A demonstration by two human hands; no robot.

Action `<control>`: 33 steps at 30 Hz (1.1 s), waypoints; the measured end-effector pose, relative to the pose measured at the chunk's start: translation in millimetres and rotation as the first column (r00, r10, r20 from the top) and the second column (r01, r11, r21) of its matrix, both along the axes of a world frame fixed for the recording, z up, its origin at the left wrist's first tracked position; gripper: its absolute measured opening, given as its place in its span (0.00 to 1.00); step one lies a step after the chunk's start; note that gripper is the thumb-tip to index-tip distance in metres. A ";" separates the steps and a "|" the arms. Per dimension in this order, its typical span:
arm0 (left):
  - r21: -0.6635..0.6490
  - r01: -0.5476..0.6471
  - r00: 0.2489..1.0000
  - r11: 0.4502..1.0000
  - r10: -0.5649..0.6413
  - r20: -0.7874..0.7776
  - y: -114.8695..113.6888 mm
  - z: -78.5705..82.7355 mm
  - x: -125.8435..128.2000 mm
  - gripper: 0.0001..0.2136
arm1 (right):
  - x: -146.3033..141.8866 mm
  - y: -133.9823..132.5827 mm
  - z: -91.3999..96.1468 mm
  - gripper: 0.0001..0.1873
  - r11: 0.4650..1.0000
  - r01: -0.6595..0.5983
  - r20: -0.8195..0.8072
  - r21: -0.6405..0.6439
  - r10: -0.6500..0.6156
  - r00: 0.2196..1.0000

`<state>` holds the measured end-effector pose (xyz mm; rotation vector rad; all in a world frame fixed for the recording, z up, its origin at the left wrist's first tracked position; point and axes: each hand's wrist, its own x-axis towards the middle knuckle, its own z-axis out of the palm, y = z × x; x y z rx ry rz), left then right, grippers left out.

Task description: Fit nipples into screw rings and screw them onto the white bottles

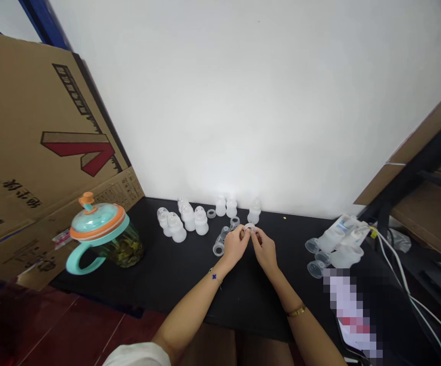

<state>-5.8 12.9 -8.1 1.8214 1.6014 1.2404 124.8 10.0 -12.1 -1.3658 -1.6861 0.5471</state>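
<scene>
In the middle of the black table my left hand [237, 245] and my right hand [265, 250] come together, fingers closed on a small translucent bottle ring [250, 226]. My fingers partly cover it, so anything set inside the ring is hidden. Just left of my hands lie several loose clear rings [218, 249], some overlapping. Beyond the hands stands a small milky baby bottle [255, 213] with a clear top. Two more bottles [231, 207] are upright near the wall, with a single ring [211, 213] beside them.
Several capped baby bottles [200, 223] are grouped at left. A teal-and-orange lidded jug [123, 249] stands nearer the left edge by a cardboard box [25, 127]. On the right are white bottles [346, 254], clear caps [315, 268], a cable [395, 259] and a blurred flat item [348, 305].
</scene>
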 end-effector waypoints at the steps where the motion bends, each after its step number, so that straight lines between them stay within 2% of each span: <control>1: -0.009 -0.001 1.000 1.000 0.001 0.004 0.0 0.6 0.0 0.13 | 0.0 0.5 -0.8 0.24 1.000 -0.002 0.000 -0.007 0.002 1.000; 5: -0.043 -0.009 1.000 0.999 0.010 0.017 -0.5 2.8 1.1 0.13 | 0.8 2.1 -3.2 0.24 1.000 0.005 0.017 -0.027 -0.005 1.000; 14: -0.025 0.012 0.996 1.000 -0.010 0.093 -2.1 3.5 4.1 0.09 | 1.7 1.8 -1.3 0.24 1.000 -0.002 0.003 -0.006 0.002 1.000; 20: 0.036 0.018 0.997 0.999 -0.021 0.079 -1.8 0.6 3.4 0.07 | 1.5 -0.6 2.0 0.23 1.000 -0.018 0.035 -0.015 0.019 0.999; 33: -0.014 0.035 0.999 0.999 -0.035 0.027 -3.6 -0.8 3.3 0.12 | -0.1 0.0 -0.7 0.23 0.998 -0.041 -0.037 -0.049 0.039 0.999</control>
